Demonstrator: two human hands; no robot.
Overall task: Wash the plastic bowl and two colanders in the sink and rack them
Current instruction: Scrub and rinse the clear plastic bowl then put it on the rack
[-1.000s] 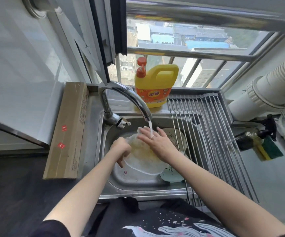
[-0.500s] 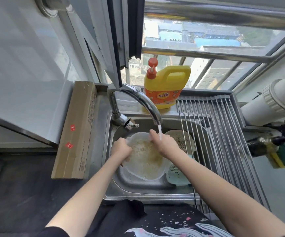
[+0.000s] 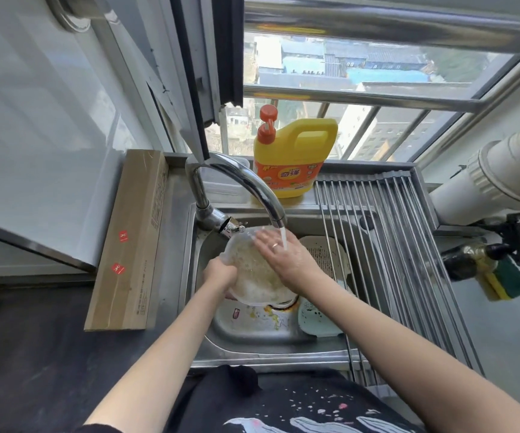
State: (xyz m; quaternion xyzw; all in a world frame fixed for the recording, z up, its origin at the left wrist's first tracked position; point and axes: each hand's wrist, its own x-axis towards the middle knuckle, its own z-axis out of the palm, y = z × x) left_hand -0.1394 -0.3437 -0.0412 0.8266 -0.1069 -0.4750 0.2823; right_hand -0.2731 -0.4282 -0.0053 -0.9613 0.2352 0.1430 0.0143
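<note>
A clear plastic bowl (image 3: 252, 276) with yellowish residue is tilted over the steel sink (image 3: 252, 339), under the running tap (image 3: 246, 185). My left hand (image 3: 219, 273) grips the bowl's left rim. My right hand (image 3: 283, 256) lies flat inside the bowl with fingers spread, and the water stream falls on it. A beige colander (image 3: 327, 254) leans at the sink's right side, and a pale green colander (image 3: 316, 317) lies below it. Both are partly hidden by my right arm.
A roll-up steel drying rack (image 3: 393, 245) covers the sink's right part. A yellow detergent jug (image 3: 296, 164) stands on the ledge behind. A long cardboard box (image 3: 130, 239) lies left of the sink. A sponge (image 3: 508, 282) and a dark bottle (image 3: 471, 254) sit at right.
My right hand has opened flat and slid across the bowl's inside. The bowl has tilted up a little toward the tap. My left hand keeps its grip.
</note>
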